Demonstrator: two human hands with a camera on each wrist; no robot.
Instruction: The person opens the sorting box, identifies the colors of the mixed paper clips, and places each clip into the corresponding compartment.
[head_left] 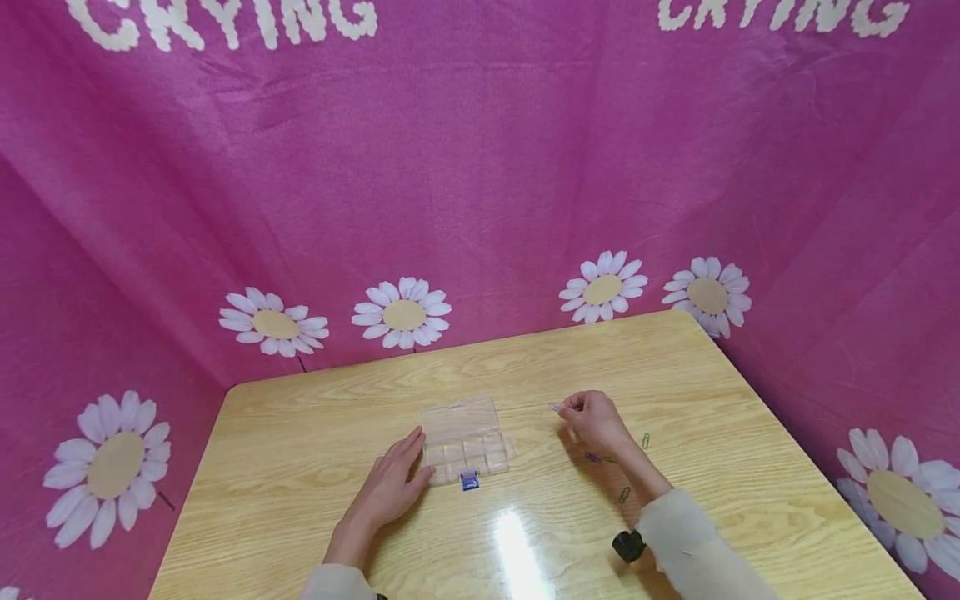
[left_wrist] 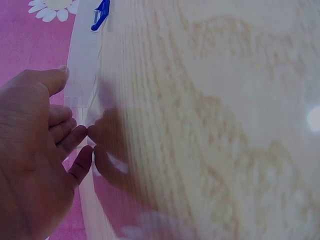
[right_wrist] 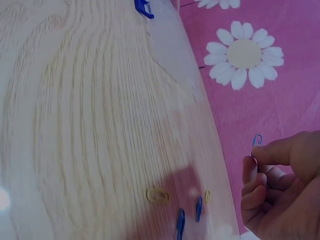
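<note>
A see-through plastic compartment box (head_left: 453, 457) lies on the table with its lid (head_left: 459, 419) folded back and a blue latch (head_left: 469, 480) at the front. My left hand (head_left: 386, 485) rests at the box's left side, fingers extended, fingertips right at its edge. To the right of the box, my right hand (head_left: 596, 421) is raised over the table and pinches a paper clip (right_wrist: 257, 140) between thumb and forefinger. The clip looks bluish-purple and points toward the box in the head view.
Several loose paper clips lie around the right forearm, among them a green paper clip (head_left: 624, 495) and a purple paper clip (head_left: 592, 457). The wooden table (head_left: 300, 467) meets a pink daisy-printed cloth (head_left: 480, 208) at its back and sides.
</note>
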